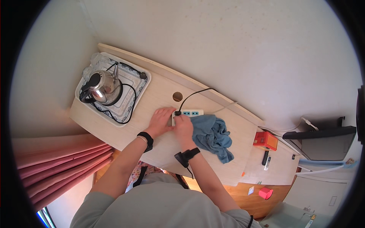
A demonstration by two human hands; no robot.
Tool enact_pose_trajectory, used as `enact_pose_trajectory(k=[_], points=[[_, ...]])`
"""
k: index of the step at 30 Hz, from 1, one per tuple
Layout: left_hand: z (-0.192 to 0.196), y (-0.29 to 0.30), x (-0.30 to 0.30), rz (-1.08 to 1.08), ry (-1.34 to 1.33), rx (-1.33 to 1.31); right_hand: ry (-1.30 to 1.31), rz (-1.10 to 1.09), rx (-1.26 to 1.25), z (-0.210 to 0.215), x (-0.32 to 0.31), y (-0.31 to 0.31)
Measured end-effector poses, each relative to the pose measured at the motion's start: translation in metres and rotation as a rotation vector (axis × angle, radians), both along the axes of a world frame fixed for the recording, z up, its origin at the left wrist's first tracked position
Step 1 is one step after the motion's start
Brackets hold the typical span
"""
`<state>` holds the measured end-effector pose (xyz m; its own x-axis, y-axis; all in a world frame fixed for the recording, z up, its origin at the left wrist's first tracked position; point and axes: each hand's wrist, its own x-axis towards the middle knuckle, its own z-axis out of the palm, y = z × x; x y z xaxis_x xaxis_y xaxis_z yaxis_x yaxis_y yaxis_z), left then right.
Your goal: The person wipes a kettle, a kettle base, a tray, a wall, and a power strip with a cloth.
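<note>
A white power strip (195,112) with blue-green sockets lies on the pale wooden tabletop. A black plug (177,113) sits in its left part, with a black cord rising from it toward the back ledge. My left hand (161,120) closes around the strip's left end, fingers together. Just in front of the plug, my right hand (184,129) is curled with its fingertips on the strip, covering part of it. What lies beneath those fingertips is hidden. Against the right hand rests a crumpled blue cloth (213,136), which overlaps the strip's front edge.
At the left, a patterned tray (142,89) holds a steel kettle (102,88) and its looped black cord. A round cable hole (177,96) opens behind my hands. Farther right are a red box (265,141), two remotes (266,159) and a dark screen (323,142).
</note>
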<state>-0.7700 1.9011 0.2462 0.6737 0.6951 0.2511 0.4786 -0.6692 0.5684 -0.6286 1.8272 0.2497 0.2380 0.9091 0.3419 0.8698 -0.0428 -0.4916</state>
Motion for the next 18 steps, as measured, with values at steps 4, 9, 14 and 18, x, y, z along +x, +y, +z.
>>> enact_pose_trajectory(k=[4, 9, 14, 18], points=[[0.001, -0.001, -0.003, 0.023, -0.022, -0.033, 0.018, 0.105, 0.05, 0.007, 0.02, -0.002], [0.004, -0.002, 0.003, 0.009, -0.027, -0.017, -0.043, -0.076, -0.008, -0.003, 0.033, -0.005], [-0.004, -0.001, -0.004, 0.009, -0.013, 0.016, -0.013, 0.144, 0.003, 0.008, -0.016, 0.002], [-0.001, -0.001, -0.002, 0.013, -0.047, -0.005, -0.025, 0.115, -0.001, 0.004, -0.013, 0.005]])
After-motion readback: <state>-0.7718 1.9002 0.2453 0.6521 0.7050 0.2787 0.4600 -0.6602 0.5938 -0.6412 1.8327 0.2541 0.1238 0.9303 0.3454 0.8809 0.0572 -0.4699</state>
